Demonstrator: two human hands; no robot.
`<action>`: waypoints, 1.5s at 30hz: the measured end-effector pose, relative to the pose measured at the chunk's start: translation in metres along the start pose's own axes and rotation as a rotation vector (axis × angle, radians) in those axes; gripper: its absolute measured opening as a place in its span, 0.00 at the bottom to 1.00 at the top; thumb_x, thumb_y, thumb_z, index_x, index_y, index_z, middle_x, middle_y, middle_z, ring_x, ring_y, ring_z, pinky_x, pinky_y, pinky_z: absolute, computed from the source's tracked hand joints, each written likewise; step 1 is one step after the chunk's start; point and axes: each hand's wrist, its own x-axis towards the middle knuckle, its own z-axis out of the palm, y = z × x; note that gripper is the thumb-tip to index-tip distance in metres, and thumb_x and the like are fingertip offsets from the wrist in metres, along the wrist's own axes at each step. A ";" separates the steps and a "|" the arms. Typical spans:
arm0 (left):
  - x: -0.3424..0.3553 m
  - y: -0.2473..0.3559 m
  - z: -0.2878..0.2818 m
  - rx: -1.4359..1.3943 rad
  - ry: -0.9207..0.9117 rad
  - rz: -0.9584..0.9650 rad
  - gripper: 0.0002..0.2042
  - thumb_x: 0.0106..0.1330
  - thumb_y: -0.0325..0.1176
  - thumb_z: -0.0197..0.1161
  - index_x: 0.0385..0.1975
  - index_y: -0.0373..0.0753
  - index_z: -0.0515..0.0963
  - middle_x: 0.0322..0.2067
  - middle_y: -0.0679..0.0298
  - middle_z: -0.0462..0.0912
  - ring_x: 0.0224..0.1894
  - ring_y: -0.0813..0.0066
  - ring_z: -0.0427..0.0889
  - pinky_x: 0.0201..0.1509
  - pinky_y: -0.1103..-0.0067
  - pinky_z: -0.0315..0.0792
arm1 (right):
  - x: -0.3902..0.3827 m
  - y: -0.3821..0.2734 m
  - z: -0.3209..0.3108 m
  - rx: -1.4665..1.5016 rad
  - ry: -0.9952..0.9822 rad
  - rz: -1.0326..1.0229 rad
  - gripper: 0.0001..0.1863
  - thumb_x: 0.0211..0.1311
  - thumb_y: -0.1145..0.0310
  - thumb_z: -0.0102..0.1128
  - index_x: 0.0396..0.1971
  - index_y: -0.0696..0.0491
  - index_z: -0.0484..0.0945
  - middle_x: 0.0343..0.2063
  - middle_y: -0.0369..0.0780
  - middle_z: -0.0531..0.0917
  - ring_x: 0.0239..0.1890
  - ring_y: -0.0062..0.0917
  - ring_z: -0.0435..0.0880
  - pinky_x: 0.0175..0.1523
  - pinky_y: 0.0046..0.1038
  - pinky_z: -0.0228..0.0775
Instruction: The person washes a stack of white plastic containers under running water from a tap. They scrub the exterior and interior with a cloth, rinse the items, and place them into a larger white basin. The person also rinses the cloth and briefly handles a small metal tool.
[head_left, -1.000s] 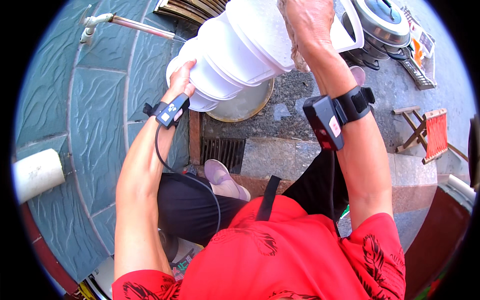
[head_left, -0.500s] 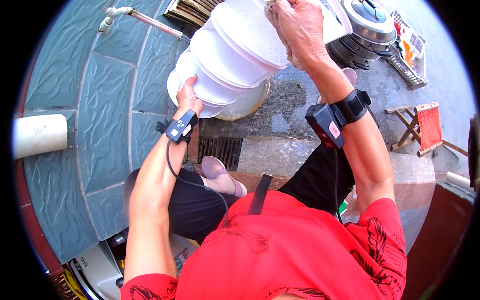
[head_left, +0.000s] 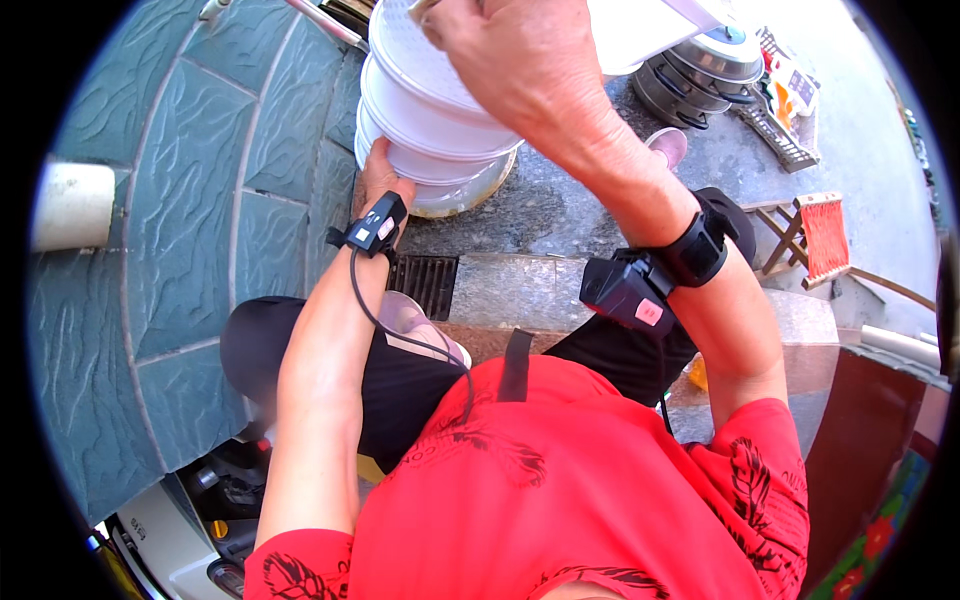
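Observation:
A tilted stack of white plastic tubs [head_left: 430,115] fills the top middle, their round rims overlapping. At the lower left of the stack, my left hand [head_left: 380,188] grips a tub's edge, thumb on the near side and most fingers hidden. My right hand [head_left: 525,65] is closed above the upper tub on a beige cloth [head_left: 430,20], of which only a small part shows past the fingers. Beneath the stack, a round basin [head_left: 475,195] shows part of its wall and rim. Both wrists wear strapped black devices.
Blue-grey stone tiles [head_left: 190,170] cover the left side, with a white pipe [head_left: 75,207] jutting out. A drain grate [head_left: 425,287] lies before my foot. To the right are a stacked steel steamer pot [head_left: 690,85], a crate [head_left: 790,125] and a folding stool [head_left: 822,240].
My right hand has moved left and nearer with the cloth, over the upper tub. My left hand stays on the stack. The whole view has shifted slightly.

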 end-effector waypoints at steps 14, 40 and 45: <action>-0.017 -0.038 0.034 -0.457 -0.317 -0.170 0.22 0.65 0.41 0.60 0.56 0.38 0.70 0.57 0.60 0.74 0.59 0.60 0.72 0.66 0.63 0.64 | -0.031 -0.092 0.055 -0.117 -0.291 -0.222 0.06 0.43 0.75 0.60 0.23 0.61 0.80 0.31 0.53 0.79 0.32 0.47 0.84 0.37 0.41 0.78; -0.018 -0.055 0.033 -0.547 -0.404 -0.221 0.26 0.68 0.47 0.58 0.63 0.45 0.63 0.60 0.59 0.70 0.62 0.56 0.69 0.66 0.54 0.62 | 0.007 -0.088 0.052 0.031 -0.527 -0.339 0.06 0.53 0.74 0.56 0.21 0.61 0.76 0.26 0.51 0.77 0.30 0.47 0.78 0.36 0.41 0.70; -0.013 -0.063 0.022 -0.568 -0.363 -0.261 0.25 0.69 0.45 0.57 0.63 0.46 0.62 0.61 0.58 0.69 0.63 0.54 0.68 0.66 0.51 0.61 | 0.007 -0.090 0.046 -0.008 -0.523 -0.331 0.06 0.52 0.74 0.57 0.21 0.61 0.76 0.25 0.51 0.77 0.30 0.47 0.79 0.37 0.40 0.71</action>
